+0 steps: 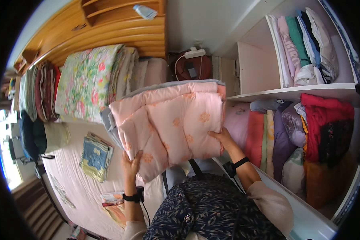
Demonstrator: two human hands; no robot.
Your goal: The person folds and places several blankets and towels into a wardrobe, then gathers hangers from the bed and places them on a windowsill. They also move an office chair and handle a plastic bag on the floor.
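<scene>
A folded pink quilt [176,124] with orange flower prints and a grey underside is held up in front of my body. My left hand [131,162] grips its near left edge, the thumb on top and the other fingers partly hidden. At the right edge my right hand [223,139] closes on the quilt, thumb over the pink cloth and the remaining fingers out of sight beneath. The quilt hangs between the bed on the left and the open shelves on the right.
Folded floral bedding [90,82] is stacked along the wooden headboard [120,38]. A blue and yellow folded cloth [96,157] lies on the pale bed sheet [74,136]. To the right, white shelves [292,93] hold stuffed clothes [324,116]. A power strip [195,53] rests on a round brown stool.
</scene>
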